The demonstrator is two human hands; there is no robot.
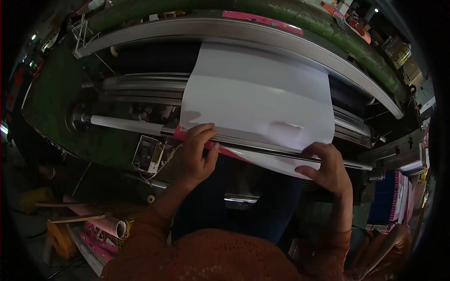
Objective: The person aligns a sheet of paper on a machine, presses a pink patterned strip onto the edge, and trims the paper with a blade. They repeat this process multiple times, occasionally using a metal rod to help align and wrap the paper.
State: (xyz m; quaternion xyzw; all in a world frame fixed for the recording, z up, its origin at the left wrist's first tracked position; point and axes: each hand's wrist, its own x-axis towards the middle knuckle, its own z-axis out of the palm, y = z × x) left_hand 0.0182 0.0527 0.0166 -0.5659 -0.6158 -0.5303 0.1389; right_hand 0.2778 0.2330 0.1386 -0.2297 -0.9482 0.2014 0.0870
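A wide white sheet (258, 93), glossy in places, comes down from the machine's rollers and passes over a thin metal bar (262, 146). Its near end hangs below the bar, with a pink strip (225, 151) along the left part. My left hand (199, 152) is closed at the sheet's left edge, fingers curled over the bar and thumb towards the pink strip. At the right edge, my right hand (326, 166) grips the sheet, fingers across the bar and thumb at the lower edge. Both palms are partly hidden.
A white tube (126, 123) sits on the shaft at left. Below it is a small open box (149, 154) of loose parts. A metal beam (262, 35) spans the far side. Striped rolled material (105, 222) lies lower left; another person's arm (386, 250) shows lower right.
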